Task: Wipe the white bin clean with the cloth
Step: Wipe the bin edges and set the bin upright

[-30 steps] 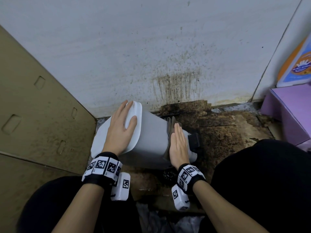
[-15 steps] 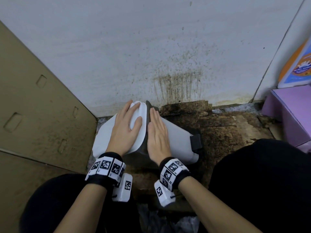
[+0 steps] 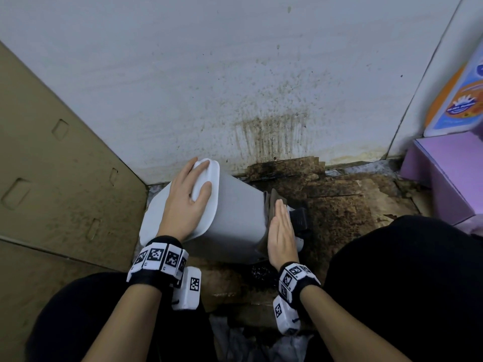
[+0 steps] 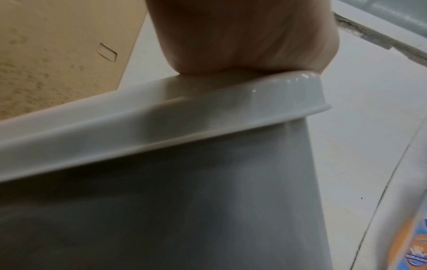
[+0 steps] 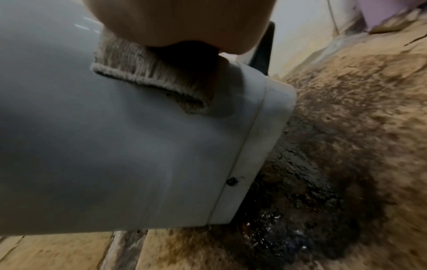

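The white bin lies tilted on the stained floor, lid toward the left and base toward the right. My left hand rests flat on the lid, fingers spread; in the left wrist view the palm sits on the lid's rim. My right hand presses a grey-brown cloth flat against the bin's side near the base, fingers straight. The right wrist view shows the ribbed cloth under the palm on the bin's wall. A black pedal juts from the base.
A spattered white wall stands right behind the bin. A brown cardboard panel closes the left side. Dark, wet, dirty cardboard covers the floor to the right. A purple box sits at the far right. My knees frame the bottom.
My right hand with the cloth slid from the base up to the lid edge, then back right to the base end. The left hand stayed on the lid.
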